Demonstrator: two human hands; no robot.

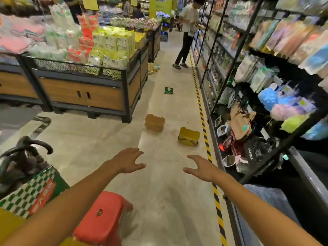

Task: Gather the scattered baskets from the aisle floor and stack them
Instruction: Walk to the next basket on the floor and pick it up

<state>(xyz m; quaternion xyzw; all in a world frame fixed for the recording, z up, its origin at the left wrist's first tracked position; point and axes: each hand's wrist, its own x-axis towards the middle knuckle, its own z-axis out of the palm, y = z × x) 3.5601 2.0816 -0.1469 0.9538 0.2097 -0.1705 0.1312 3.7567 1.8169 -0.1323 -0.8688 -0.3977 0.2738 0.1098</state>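
Observation:
Two small baskets lie upside down on the aisle floor ahead of me. The brown basket (154, 122) is farther and to the left. The yellow basket (188, 136) sits nearer the striped floor tape on the right, a short gap between the two. My left hand (128, 160) and my right hand (202, 167) are both stretched forward at about the same height, fingers spread, holding nothing. Both hands are well short of the baskets.
A red plastic stool (102, 217) stands by my left arm, next to a green checkered carton (33, 194). A wood-panelled display bin (85, 93) lines the left, stocked shelves (257, 103) the right, edged by yellow-black tape (205, 137). A person (186, 31) stands farther down the aisle.

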